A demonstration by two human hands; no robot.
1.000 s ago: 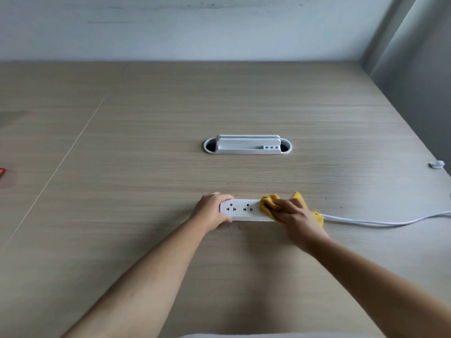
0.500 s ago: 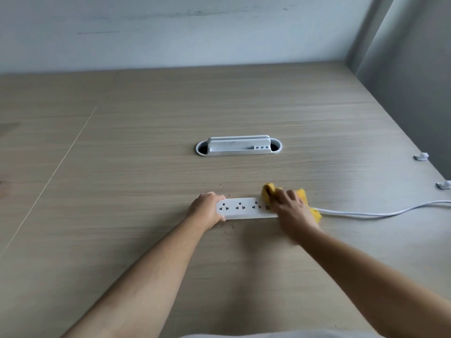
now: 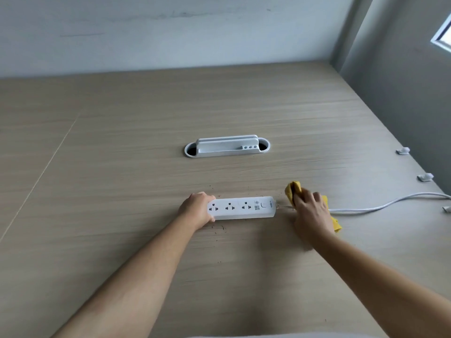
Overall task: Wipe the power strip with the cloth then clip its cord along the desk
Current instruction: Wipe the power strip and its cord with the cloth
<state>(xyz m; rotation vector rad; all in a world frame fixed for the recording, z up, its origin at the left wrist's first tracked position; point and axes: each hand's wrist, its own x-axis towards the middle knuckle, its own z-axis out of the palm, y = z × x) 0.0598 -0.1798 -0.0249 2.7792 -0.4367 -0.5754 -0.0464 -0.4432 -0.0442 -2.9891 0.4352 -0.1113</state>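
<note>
A white power strip (image 3: 242, 207) with three sockets lies flat on the wooden desk (image 3: 146, 132). My left hand (image 3: 196, 209) grips its left end. My right hand (image 3: 310, 209) holds a bunched yellow cloth (image 3: 292, 190) just past the strip's right end, over the start of the cord. The white cord (image 3: 380, 206) runs from under that hand to the right edge of the desk. Three small white cord clips sit along the right edge: one clip (image 3: 403, 151) farthest, a second clip (image 3: 425, 177) nearer, and a third clip (image 3: 447, 209) at the frame's border.
A white oval cable grommet (image 3: 227, 147) with a slotted insert is set into the desk behind the strip. Dark crumbs (image 3: 220, 226) are scattered around the strip. A grey wall rises along the desk's right edge and a pale wall at the back.
My right hand has slid the cloth rightward along the strip and off its right end, uncovering all three sockets and the switch. My left hand has stayed on the left end.
</note>
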